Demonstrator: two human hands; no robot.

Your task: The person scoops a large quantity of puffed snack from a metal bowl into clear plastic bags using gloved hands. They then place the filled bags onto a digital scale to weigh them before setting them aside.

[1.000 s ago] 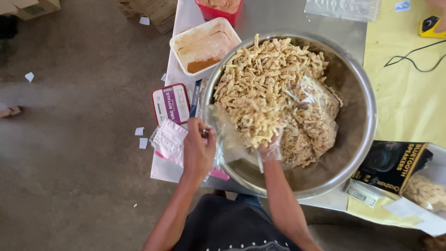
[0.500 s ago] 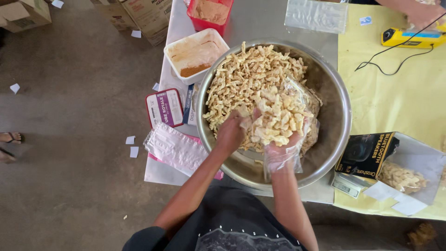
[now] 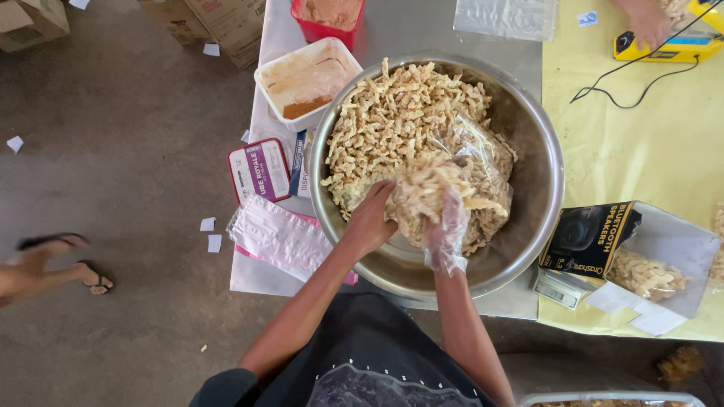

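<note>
- Table (image 3: 422, 22) under a grey covering carries everything, with a yellow cloth (image 3: 626, 151) spread over its right part.
- Steel bowl (image 3: 539, 181), round and wide, sits at the table's near edge, roughly midway between its left edge and the yellow cloth; it takes up most of the grey part.
- Heap of pale tan fried strips (image 3: 400, 113) fills the bowl's far-left half, the pieces short, twisted and lying every which way.
- Clear plastic bag (image 3: 483, 154) rests on the heap, crinkled and part-filled with the same strips; its long axis runs from the bowl's far right side toward the near edge, mouth end toward the person.
- White tub (image 3: 302, 79) with orange-brown powder stands by the table's left edge, beyond the bowl; a red tub (image 3: 324, 15) is behind it.
- Black box (image 3: 588, 237) leans on the yellow cloth near the right of the bowl.
- Stack of empty clear bags (image 3: 275, 237) lies at the near-left corner.
- Left hand (image 3: 369, 218), bare, has its fingers curled and closed on the bag's near side.
- Right hand (image 3: 445, 226), in a thin clear glove, cups a clump of strips at the bag mouth, fingers bent around it.
</note>
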